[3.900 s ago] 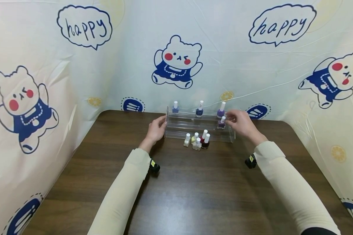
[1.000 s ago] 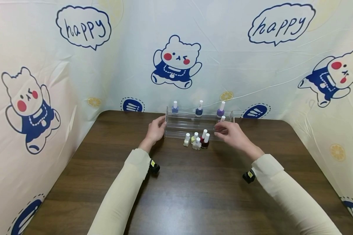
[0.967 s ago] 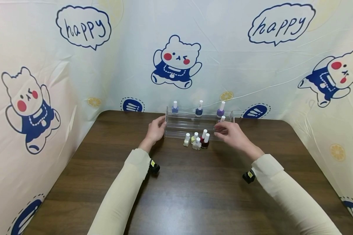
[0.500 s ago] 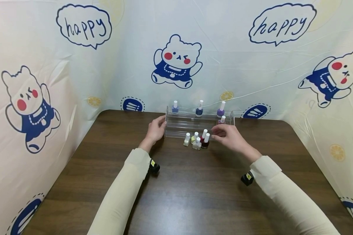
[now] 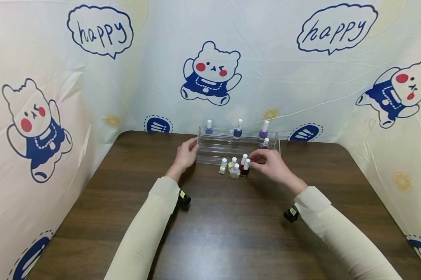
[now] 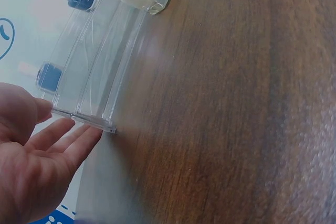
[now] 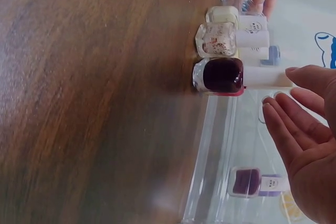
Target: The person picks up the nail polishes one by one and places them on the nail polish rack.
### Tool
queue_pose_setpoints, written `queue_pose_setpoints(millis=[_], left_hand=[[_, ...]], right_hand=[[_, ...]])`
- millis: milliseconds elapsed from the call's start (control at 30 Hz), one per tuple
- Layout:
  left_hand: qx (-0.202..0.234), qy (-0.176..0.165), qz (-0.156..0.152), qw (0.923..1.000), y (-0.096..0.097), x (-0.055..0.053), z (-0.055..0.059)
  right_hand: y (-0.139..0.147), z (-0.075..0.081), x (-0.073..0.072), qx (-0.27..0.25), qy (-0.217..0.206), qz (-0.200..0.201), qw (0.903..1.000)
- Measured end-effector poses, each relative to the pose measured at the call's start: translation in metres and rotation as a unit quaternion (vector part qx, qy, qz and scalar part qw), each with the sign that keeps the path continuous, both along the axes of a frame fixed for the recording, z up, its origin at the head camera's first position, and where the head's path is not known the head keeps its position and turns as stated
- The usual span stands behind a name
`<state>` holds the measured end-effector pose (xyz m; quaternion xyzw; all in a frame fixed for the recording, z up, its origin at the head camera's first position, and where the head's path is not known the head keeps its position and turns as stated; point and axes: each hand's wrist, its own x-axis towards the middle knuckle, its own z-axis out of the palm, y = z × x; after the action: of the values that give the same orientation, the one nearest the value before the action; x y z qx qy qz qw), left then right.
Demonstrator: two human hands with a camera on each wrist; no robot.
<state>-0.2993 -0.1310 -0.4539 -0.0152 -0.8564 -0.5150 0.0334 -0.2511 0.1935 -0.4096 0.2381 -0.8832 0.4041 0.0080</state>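
Note:
A clear acrylic tiered rack [image 5: 227,147] stands near the table's back edge. My left hand [image 5: 187,154] rests its fingertips against the rack's left end panel, with fairly straight fingers in the left wrist view. My right hand [image 5: 270,163] is at the cluster of nail polish bottles before the rack. Its thumb and fingers are spread around the white cap of a dark red nail polish bottle [image 7: 223,75]; the thumb tip overlaps the cap end, but no firm pinch shows. Beside that bottle stand a clear glitter nail polish [image 5: 234,173], a pale one [image 5: 223,167], a yellow one [image 5: 230,166] and a red one, mostly hidden.
On the rack's top tier are a light blue polish [image 5: 209,128], a dark blue polish [image 5: 237,131] and a purple polish [image 5: 263,132]. A dark purple polish [image 7: 247,181] stands one tier lower at the right. The brown wooden table [image 5: 210,233] meets a printed curtain [image 5: 154,70] behind.
My right hand has moved from the rack's right end, leftward and toward me, to the dark red bottle's cap. The dark purple bottle stays on the rack. My left hand has kept its place.

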Motion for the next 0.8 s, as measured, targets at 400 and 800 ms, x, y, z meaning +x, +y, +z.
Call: queue_pose_setpoints(millis=[400, 800], left_hand=[[0.000, 0.001, 0.002, 1.0000, 0.000, 0.000, 0.000], [-0.005, -0.001, 0.006, 1.0000, 0.000, -0.002, 0.000]], right_hand=[[-0.007, -0.004, -0.001, -0.010, -0.001, -0.005, 0.9999], [-0.011, -0.006, -0.001, -0.004, 0.013, -0.019, 0.9997]])
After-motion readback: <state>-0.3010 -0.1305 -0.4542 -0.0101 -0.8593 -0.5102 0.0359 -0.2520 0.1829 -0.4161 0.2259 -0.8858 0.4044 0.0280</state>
